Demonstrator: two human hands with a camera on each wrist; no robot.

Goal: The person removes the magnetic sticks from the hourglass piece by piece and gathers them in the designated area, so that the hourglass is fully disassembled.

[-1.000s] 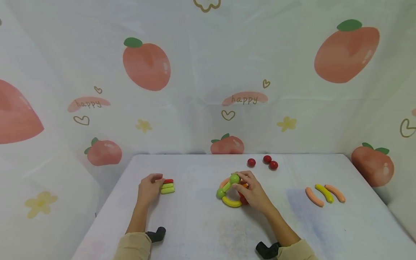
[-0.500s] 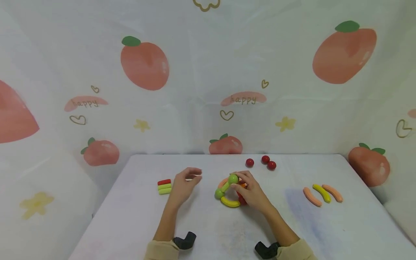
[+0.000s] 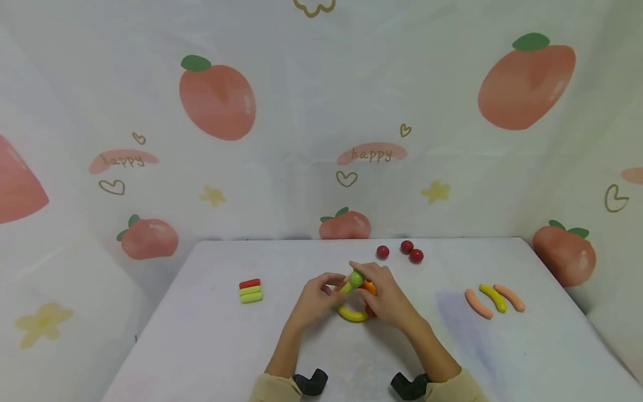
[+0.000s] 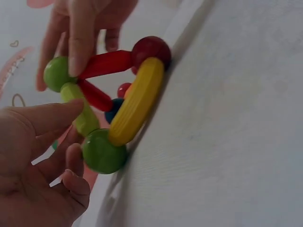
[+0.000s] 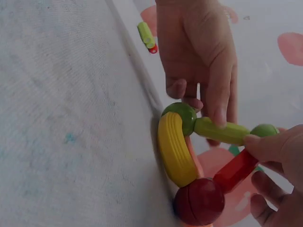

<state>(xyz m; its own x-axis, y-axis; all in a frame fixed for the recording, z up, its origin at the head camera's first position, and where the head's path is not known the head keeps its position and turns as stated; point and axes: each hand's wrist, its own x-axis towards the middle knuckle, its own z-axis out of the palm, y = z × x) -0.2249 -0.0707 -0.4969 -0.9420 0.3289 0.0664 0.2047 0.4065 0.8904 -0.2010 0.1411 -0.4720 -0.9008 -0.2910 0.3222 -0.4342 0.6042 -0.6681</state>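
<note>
A small frame of coloured rods and balls stands on the table before both hands. In the left wrist view, its light green rod (image 4: pixel 85 118) slopes from a lower green ball (image 4: pixel 105 152) up to another green ball (image 4: pixel 57 74). A curved yellow rod (image 4: pixel 137 101) lies along the table to a dark red ball (image 4: pixel 151 51); two red rods (image 4: pixel 106 64) meet at the raised ball. My right hand (image 3: pixel 389 298) pinches that raised green ball by thumb and fingers. My left hand (image 3: pixel 316 301) pinches the light green rod, thumb in front, other fingers behind.
Two light green rods and a red rod (image 3: pixel 250 283) lie side by side on the left of the white table (image 3: pixel 211 346). Three red balls (image 3: pixel 416 255) sit near the back edge. Two peach curved rods (image 3: pixel 479 304) and a yellow one (image 3: pixel 493 297) lie on the right.
My left hand has left the short rods at the left and come right to the light green rod of the frame. My right hand keeps its hold on the raised green ball.
</note>
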